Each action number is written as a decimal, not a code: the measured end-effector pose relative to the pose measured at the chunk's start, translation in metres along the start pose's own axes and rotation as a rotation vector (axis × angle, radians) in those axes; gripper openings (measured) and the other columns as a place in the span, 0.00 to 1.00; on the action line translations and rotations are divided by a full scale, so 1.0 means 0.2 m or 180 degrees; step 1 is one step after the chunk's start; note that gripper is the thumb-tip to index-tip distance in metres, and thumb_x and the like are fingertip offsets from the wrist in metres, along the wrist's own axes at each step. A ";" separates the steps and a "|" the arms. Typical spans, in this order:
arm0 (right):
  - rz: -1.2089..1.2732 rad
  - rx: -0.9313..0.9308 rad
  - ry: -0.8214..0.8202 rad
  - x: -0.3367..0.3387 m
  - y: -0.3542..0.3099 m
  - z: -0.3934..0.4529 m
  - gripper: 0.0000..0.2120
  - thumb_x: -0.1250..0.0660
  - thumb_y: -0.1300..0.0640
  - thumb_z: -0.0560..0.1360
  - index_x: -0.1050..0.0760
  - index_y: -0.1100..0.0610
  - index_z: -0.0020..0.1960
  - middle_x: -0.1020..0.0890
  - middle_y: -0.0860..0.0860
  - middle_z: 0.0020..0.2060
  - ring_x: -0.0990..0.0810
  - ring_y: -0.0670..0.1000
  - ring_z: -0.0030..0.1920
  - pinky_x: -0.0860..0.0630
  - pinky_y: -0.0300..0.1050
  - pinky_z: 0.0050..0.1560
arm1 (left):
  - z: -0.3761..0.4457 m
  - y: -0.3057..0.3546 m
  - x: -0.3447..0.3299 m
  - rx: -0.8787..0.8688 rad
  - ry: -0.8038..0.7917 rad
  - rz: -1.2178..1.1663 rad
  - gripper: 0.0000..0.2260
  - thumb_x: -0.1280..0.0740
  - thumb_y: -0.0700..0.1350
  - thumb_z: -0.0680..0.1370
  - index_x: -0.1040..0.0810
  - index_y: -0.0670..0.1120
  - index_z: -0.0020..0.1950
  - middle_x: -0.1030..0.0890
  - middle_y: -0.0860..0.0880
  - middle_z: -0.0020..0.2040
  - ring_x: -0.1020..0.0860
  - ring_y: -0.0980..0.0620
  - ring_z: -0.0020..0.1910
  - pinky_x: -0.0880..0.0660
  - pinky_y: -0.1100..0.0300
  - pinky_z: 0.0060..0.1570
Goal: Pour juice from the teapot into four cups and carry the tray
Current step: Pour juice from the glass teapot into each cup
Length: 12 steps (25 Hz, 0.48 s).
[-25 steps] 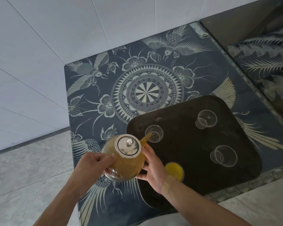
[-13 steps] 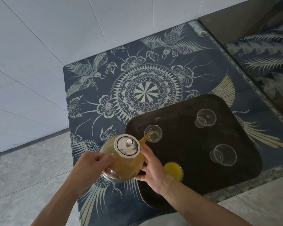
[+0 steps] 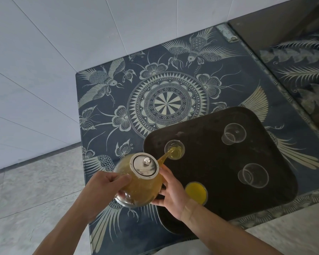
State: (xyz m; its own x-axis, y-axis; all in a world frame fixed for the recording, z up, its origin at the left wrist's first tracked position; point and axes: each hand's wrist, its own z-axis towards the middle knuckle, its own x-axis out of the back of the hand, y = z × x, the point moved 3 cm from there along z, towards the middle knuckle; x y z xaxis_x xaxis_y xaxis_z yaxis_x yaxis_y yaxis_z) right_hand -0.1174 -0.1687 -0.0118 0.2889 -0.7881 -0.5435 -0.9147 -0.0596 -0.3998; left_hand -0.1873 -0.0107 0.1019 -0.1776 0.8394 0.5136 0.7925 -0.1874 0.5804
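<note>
The teapot (image 3: 139,183), a round glass pot full of amber juice with a metal lid (image 3: 144,166), is held tilted above the near left corner of the dark tray (image 3: 210,208), its spout reaching over the rim of the far left cup (image 3: 174,150). The left hand (image 3: 103,192) has its fingers closed on the pot's left side, apparently at the handle, though the handle itself is hidden. The right hand (image 3: 170,194) cups the pot's right flank and underside, fingers spread against the glass to steady it.

Progress looks to be just under halfway. The near left cup (image 3: 196,192), just beside the right wrist, is already full of bright yellow juice. The cup under the spout holds a shallow pool of pale juice and is taking a stream now, so it is only partly filled. The far right cup (image 3: 233,133) and the near right cup (image 3: 253,175) stand clear and empty, well apart from the pot.

Left to do, as I judge it: finish this pour, fill the two right-hand cups, set the teapot down, then lift and carry the tray off the patterned blue desk (image 3: 118,89). The tray's near edge overhangs the desk's front, which should give the hands easy purchase.
</note>
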 end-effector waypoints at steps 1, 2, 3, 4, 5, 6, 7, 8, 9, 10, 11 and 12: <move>-0.0003 -0.0001 0.0003 0.00 0.00 0.00 0.32 0.30 0.34 0.66 0.29 0.38 0.69 0.23 0.50 0.68 0.24 0.59 0.66 0.25 0.65 0.60 | 0.00 0.00 0.00 0.0005 -0.0005 -0.0002 0.19 0.31 0.49 0.78 0.17 0.34 0.36 0.18 0.36 0.32 0.34 0.56 0.23 0.35 0.64 0.29; -0.0009 -0.0003 0.0005 0.00 0.01 -0.01 0.32 0.30 0.34 0.66 0.29 0.38 0.69 0.23 0.50 0.68 0.24 0.58 0.66 0.25 0.65 0.61 | -0.01 0.00 0.00 0.0018 -0.0017 -0.0001 0.19 0.31 0.49 0.78 0.17 0.34 0.36 0.18 0.37 0.32 0.34 0.56 0.23 0.35 0.63 0.29; -0.0015 -0.0012 0.0002 0.00 0.01 -0.01 0.32 0.30 0.34 0.66 0.28 0.38 0.69 0.23 0.50 0.68 0.24 0.58 0.66 0.25 0.66 0.63 | -0.01 -0.01 0.00 0.0027 -0.0039 -0.0002 0.19 0.31 0.49 0.78 0.17 0.34 0.36 0.17 0.36 0.32 0.34 0.56 0.23 0.36 0.63 0.29; -0.0022 -0.0024 -0.0002 0.00 0.01 -0.01 0.31 0.31 0.34 0.66 0.28 0.38 0.68 0.23 0.50 0.68 0.24 0.58 0.66 0.26 0.67 0.64 | -0.02 -0.01 0.00 0.0032 -0.0063 -0.0005 0.19 0.31 0.49 0.78 0.18 0.34 0.36 0.18 0.36 0.32 0.34 0.56 0.22 0.36 0.62 0.29; -0.0029 -0.0037 -0.0008 0.00 0.01 -0.01 0.31 0.31 0.34 0.66 0.28 0.38 0.68 0.22 0.50 0.68 0.24 0.58 0.66 0.26 0.67 0.64 | -0.02 -0.01 0.00 0.0030 -0.0071 -0.0006 0.20 0.31 0.49 0.78 0.18 0.33 0.36 0.18 0.36 0.31 0.34 0.56 0.22 0.36 0.62 0.29; -0.0037 -0.0051 -0.0008 0.00 0.02 -0.02 0.31 0.31 0.34 0.67 0.28 0.38 0.68 0.22 0.50 0.68 0.24 0.58 0.66 0.25 0.66 0.63 | -0.03 -0.01 0.00 0.0023 -0.0070 -0.0001 0.20 0.31 0.49 0.78 0.18 0.33 0.36 0.18 0.37 0.30 0.34 0.57 0.21 0.36 0.63 0.29; -0.0043 -0.0067 -0.0008 0.00 0.02 -0.02 0.31 0.31 0.34 0.67 0.28 0.38 0.69 0.23 0.50 0.68 0.24 0.58 0.66 0.25 0.65 0.62 | -0.03 -0.01 0.00 0.0014 -0.0070 0.0012 0.20 0.31 0.49 0.78 0.18 0.33 0.36 0.18 0.38 0.30 0.35 0.57 0.21 0.36 0.63 0.29; -0.0042 -0.0081 -0.0005 0.00 0.02 -0.02 0.31 0.32 0.34 0.68 0.28 0.38 0.69 0.23 0.50 0.68 0.24 0.58 0.66 0.24 0.65 0.61 | -0.03 -0.01 0.00 0.0007 -0.0075 0.0030 0.20 0.31 0.49 0.78 0.18 0.33 0.36 0.18 0.38 0.30 0.35 0.57 0.21 0.36 0.64 0.28; -0.0036 -0.0094 0.0006 0.00 0.03 -0.02 0.30 0.32 0.34 0.69 0.29 0.39 0.70 0.23 0.50 0.68 0.24 0.58 0.66 0.24 0.64 0.60 | -0.03 -0.01 0.00 0.0006 -0.0085 0.0044 0.20 0.31 0.49 0.78 0.18 0.33 0.37 0.17 0.39 0.30 0.35 0.56 0.22 0.36 0.65 0.28; -0.0029 -0.0107 0.0016 0.00 0.03 -0.01 0.28 0.32 0.35 0.71 0.29 0.39 0.70 0.23 0.50 0.68 0.24 0.58 0.66 0.24 0.64 0.60 | -0.04 -0.01 0.00 0.0013 -0.0093 0.0058 0.20 0.31 0.50 0.78 0.17 0.33 0.38 0.17 0.39 0.30 0.35 0.56 0.22 0.37 0.66 0.27; -0.0020 -0.0118 0.0018 0.01 0.03 -0.01 0.27 0.33 0.35 0.73 0.29 0.39 0.70 0.23 0.51 0.68 0.24 0.58 0.66 0.24 0.64 0.60 | -0.04 -0.01 0.00 0.0023 -0.0096 0.0068 0.20 0.31 0.50 0.78 0.17 0.33 0.38 0.17 0.40 0.30 0.35 0.55 0.22 0.37 0.66 0.26; -0.0011 -0.0127 0.0016 0.01 0.03 -0.01 0.26 0.34 0.36 0.74 0.29 0.39 0.70 0.23 0.51 0.68 0.24 0.58 0.66 0.24 0.64 0.60 | -0.04 -0.01 0.00 0.0031 -0.0097 0.0078 0.20 0.31 0.51 0.78 0.17 0.33 0.38 0.17 0.41 0.29 0.35 0.56 0.22 0.37 0.66 0.26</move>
State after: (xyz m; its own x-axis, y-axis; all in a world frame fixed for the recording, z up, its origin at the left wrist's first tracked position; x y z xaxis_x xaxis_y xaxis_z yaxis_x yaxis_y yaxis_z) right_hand -0.1237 -0.1717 -0.0134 0.2908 -0.7909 -0.5385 -0.9243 -0.0866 -0.3718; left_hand -0.1931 -0.0150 0.1053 -0.1403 0.8499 0.5080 0.8020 -0.2033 0.5616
